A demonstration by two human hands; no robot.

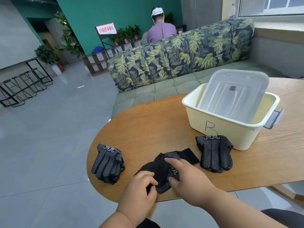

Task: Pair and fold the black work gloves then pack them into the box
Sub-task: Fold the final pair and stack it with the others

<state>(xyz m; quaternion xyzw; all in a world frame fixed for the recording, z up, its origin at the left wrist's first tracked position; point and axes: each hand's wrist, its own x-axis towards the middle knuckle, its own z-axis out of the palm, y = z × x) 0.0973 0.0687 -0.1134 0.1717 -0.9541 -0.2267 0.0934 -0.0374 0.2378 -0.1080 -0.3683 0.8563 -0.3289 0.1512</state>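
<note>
I see an oval wooden worktop [148, 122] with both of my hands working at its near edge. Between them lies a pair of black work gloves [166, 168], partly folded, one plain knit side turned over the white-dotted palm side, with a cuff pointing toward the far right. My left hand [139, 186] has its grip clamped on the near end of that pair, fingers curled and pinching the black fabric right at the worktop's near edge. My right hand [189, 176] has its grip apart: the forefinger lies stretched out flat along the top of the gloves and the thumb presses the dotted part, so the hand holds the pair down without curling round it.

A stack of dotted black gloves [107, 163] lies toward the left edge of the worktop, fingers pointing to the near side. A second dotted stack [214, 153] lies to the right of the pair I am handling, its cuffs touching or just in front of the near wall of the box [230, 134]. The box is a cream plastic tub marked with a handwritten "B", standing toward the far right of the worktop, with a grey handle on its right side. Its translucent lid [233, 92] leans tilted inside it, upper edge sticking out above the rim.

Behind the worktop runs a leaf-patterned sofa [172, 53].
</note>
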